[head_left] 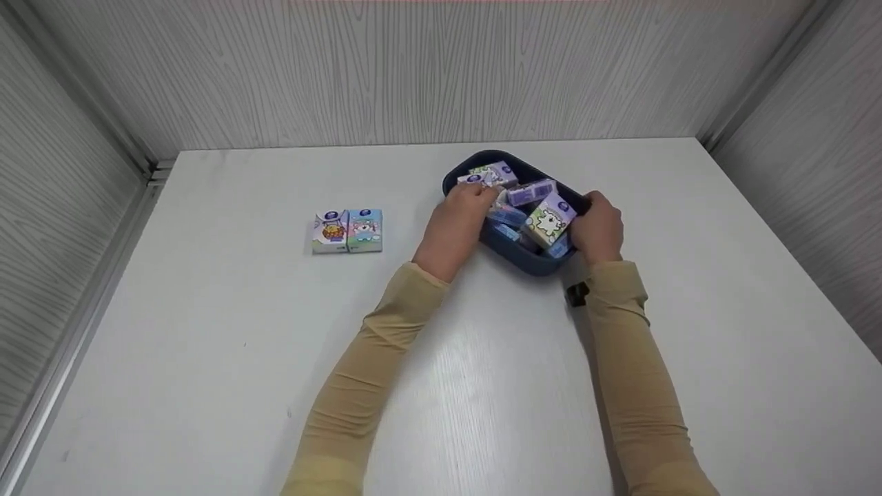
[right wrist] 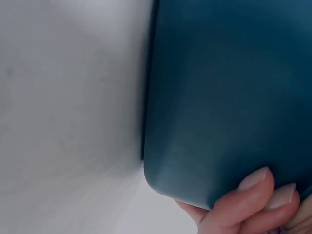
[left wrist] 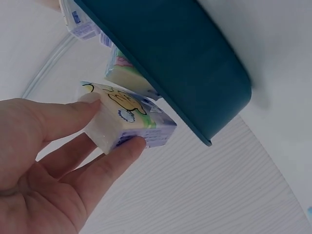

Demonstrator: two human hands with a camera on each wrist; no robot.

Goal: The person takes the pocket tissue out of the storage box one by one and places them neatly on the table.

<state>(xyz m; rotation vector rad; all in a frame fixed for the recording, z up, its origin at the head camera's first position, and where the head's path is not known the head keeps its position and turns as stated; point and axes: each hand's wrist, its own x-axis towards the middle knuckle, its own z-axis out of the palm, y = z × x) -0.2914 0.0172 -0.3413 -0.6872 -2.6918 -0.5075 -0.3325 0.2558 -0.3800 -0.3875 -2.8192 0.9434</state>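
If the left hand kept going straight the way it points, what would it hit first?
Beyond the small pack it pinches, the left hand would probably meet another pack in the bin; depth is unclear, so the bin's rim might come first.

two long tan sleeves (head_left: pixel 368 355) are being worn, their fabric being creased by many folds. the right cuff (head_left: pixel 615 281) is being closely flanked by a small black fitting (head_left: pixel 577 294). beyond that cuff, the right hand (head_left: pixel 598 227) is being left bare.
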